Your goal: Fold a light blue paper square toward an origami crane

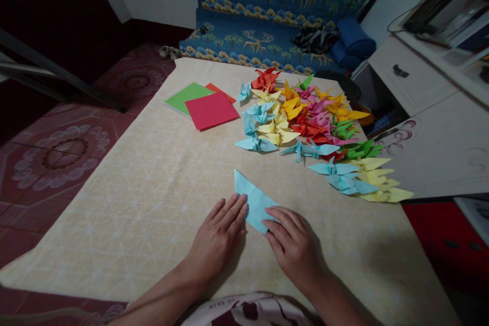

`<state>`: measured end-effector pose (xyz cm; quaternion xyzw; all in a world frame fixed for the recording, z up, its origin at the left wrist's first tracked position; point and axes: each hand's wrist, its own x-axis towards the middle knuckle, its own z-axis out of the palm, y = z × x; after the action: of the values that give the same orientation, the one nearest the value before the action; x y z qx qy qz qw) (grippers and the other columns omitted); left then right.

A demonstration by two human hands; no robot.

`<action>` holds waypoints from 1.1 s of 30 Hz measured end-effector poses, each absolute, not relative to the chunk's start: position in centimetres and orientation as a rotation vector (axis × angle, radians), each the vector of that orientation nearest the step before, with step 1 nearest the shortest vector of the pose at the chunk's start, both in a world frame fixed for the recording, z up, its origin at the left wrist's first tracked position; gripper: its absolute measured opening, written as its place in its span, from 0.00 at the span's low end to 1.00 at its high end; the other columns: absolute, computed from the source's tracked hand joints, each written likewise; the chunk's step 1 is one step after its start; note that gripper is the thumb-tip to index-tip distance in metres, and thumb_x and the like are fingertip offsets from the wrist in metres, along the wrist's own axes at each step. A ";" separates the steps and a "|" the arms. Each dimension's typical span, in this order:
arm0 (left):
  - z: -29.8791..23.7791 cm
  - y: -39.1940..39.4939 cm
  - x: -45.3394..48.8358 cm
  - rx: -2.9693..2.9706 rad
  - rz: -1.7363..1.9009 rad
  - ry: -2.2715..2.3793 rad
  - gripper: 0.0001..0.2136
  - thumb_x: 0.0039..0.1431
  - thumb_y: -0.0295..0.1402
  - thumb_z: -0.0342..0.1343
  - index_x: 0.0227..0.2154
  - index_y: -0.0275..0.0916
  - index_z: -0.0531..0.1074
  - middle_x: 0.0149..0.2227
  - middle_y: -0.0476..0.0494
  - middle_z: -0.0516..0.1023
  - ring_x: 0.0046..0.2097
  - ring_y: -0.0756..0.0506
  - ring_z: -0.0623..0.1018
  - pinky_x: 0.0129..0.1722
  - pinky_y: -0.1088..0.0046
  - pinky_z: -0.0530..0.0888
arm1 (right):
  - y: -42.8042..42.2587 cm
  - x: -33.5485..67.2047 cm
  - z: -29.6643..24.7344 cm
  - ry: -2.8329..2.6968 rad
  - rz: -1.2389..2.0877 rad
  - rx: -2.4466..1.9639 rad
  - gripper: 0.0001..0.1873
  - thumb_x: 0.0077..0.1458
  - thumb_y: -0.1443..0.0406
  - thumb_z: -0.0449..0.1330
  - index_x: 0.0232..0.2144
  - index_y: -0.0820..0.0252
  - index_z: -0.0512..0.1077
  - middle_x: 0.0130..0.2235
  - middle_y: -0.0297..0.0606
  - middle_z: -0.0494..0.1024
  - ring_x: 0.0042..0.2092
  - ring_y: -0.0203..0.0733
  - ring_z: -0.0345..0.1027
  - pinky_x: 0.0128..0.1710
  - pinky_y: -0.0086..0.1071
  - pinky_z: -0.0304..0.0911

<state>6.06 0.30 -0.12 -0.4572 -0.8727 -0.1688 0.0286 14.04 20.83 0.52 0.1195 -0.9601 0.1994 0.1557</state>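
A folded sheet of light blue origami paper lies on the table in front of me, with one sharp corner pointing away to the upper left. My left hand rests on the paper's left edge, its fingers stretched out and lying flat. At the right end of the sheet, my right hand has its fingers bent over the edge and its thumb close below, gripping the paper. The right corner of the sheet is hidden under those fingers.
Many folded paper cranes in several colours cover the far right of the table. Square paper sheets in red, green and orange are stacked at the far left. Beyond stands a blue patterned sofa; white drawers flank the right.
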 end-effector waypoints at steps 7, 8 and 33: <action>-0.5 -0.6 6.1 -1.372 -0.747 -2.669 0.17 0.65 0.27 0.47 0.54 0.35 0.70 0.58 0.37 0.72 0.60 0.39 0.70 0.58 0.53 0.71 | 21.2 12.8 1.4 -2.706 0.791 0.324 0.08 0.58 0.72 0.56 0.36 0.56 0.72 0.44 0.39 0.79 0.47 0.44 0.71 0.48 0.42 0.64; -0.7 -0.7 6.0 -1.358 -0.791 -2.667 0.17 0.65 0.26 0.48 0.55 0.35 0.70 0.58 0.38 0.72 0.60 0.39 0.70 0.58 0.54 0.71 | 21.1 12.5 1.6 -2.694 0.833 0.287 0.08 0.58 0.72 0.55 0.36 0.56 0.71 0.43 0.39 0.79 0.46 0.44 0.71 0.47 0.41 0.64; -1.4 -1.1 6.2 -1.271 -0.973 -2.624 0.18 0.62 0.23 0.50 0.55 0.37 0.70 0.56 0.39 0.74 0.60 0.39 0.71 0.58 0.57 0.72 | 19.8 7.2 0.5 -2.820 0.655 -0.173 0.05 0.61 0.65 0.57 0.32 0.54 0.72 0.35 0.34 0.77 0.38 0.40 0.69 0.38 0.31 0.57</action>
<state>6.24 -1.10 -1.37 -0.4133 -0.8531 -0.3165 0.0340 7.17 19.81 0.50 -0.0591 -0.9653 0.2242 0.1202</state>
